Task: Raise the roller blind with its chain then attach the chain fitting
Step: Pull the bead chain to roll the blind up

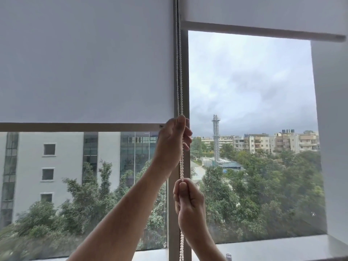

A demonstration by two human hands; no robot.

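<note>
You were raising the blind (84, 63): both your left hand (174, 140) and right hand (189, 202) gripped the chain (181, 164); next, pull down steadily.

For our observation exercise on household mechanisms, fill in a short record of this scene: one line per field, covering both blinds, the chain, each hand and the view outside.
left blind: lowered, bottom bar about halfway down the window
right blind: raised high, bottom bar near the top
chain: white bead chain hanging along the central window frame
left hand: upper hand, gripping the chain
right hand: lower hand, gripping the chain below
outside: buildings, trees, cloudy sky
chain fitting: not visible
</note>
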